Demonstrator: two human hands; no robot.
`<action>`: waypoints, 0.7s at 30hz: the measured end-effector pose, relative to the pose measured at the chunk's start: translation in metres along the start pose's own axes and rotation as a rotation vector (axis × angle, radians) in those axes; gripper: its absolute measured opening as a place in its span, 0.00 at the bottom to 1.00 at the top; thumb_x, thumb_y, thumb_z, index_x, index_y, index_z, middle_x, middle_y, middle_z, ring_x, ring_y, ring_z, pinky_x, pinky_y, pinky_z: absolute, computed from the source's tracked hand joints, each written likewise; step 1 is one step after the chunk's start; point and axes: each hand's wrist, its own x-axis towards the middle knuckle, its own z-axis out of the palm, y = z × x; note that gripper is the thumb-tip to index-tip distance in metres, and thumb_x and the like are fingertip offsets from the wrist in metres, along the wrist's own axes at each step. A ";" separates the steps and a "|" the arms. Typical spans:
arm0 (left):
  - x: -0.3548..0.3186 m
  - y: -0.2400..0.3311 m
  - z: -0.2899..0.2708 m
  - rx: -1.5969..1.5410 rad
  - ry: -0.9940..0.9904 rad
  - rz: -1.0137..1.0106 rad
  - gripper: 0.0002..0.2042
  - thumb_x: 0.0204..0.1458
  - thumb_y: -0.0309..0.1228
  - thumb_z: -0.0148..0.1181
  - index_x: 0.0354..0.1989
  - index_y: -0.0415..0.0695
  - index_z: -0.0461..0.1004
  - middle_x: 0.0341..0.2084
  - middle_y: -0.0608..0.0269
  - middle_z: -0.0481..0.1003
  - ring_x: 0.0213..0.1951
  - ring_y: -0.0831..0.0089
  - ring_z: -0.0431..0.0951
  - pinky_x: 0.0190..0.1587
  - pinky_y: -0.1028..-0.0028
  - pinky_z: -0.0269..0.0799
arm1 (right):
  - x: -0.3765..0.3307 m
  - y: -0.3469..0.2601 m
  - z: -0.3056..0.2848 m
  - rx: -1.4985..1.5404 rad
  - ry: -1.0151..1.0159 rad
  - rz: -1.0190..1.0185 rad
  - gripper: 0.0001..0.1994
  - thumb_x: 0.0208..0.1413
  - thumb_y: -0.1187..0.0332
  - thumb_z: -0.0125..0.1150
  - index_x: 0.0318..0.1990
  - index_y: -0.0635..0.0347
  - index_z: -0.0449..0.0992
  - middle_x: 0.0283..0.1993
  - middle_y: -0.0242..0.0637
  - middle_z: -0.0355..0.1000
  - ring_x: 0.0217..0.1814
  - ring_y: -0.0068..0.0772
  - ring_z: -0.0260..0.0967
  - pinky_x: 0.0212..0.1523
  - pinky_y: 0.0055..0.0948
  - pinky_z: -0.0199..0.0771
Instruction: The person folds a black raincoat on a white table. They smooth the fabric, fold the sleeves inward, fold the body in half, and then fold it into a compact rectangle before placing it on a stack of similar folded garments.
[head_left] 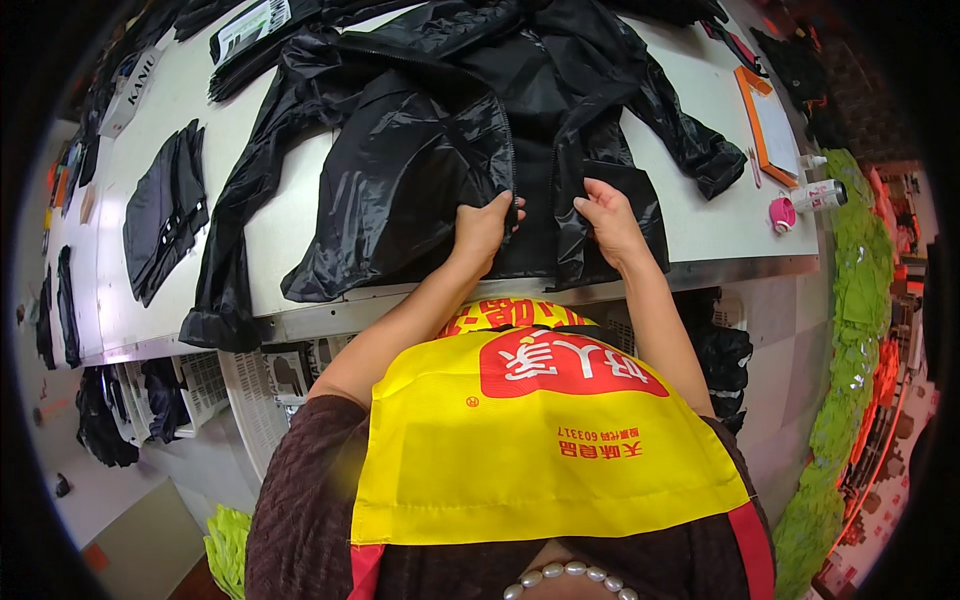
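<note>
Forearms [408, 325], bare below dark brown sleeves [310, 480], reach forward past a yellow apron [560, 480] and angle inward over the near edge of a white table [285, 325]. Between and beyond them, a shiny black jacket [400, 190] lies on the tabletop, front open, sleeves stretched out to either side, hem close to the table's near edge. The left hand [485, 230] is at the zipped front edge, thumb on top and fingers curled behind, pinching the fabric. Level with it, the right hand [610, 220] is at the opposite front panel, wrist bent slightly inward, thumb and forefinger near each other, other fingers curled under; whether they grip cloth I cannot tell. Folded black pieces [165, 215] lie at far left.
</note>
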 end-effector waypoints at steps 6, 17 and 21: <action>0.001 0.005 0.021 0.170 -0.145 -0.037 0.12 0.41 0.34 0.69 0.22 0.38 0.77 0.20 0.66 0.75 0.21 0.81 0.71 0.22 0.80 0.64 | -0.008 -0.012 0.006 0.088 -0.020 -0.038 0.25 0.54 0.76 0.53 0.60 0.73 0.57 0.54 0.44 0.66 0.53 0.26 0.65 0.52 0.20 0.65; -0.010 0.025 0.027 -0.105 -0.225 -0.286 0.06 0.45 0.27 0.63 0.28 0.37 0.76 0.23 0.63 0.75 0.23 0.76 0.74 0.23 0.79 0.71 | -0.031 -0.057 -0.003 -1.278 0.379 -0.917 0.24 0.46 0.72 0.62 0.53 0.63 0.65 0.37 0.47 0.67 0.39 0.47 0.68 0.39 0.38 0.69; -0.015 0.029 0.038 -0.130 -0.201 -0.292 0.06 0.45 0.27 0.61 0.28 0.36 0.76 0.23 0.61 0.75 0.23 0.74 0.74 0.25 0.77 0.71 | -0.051 -0.043 0.017 -0.755 -0.037 -0.603 0.13 0.47 0.72 0.62 0.39 0.62 0.67 0.32 0.44 0.68 0.33 0.46 0.69 0.32 0.37 0.70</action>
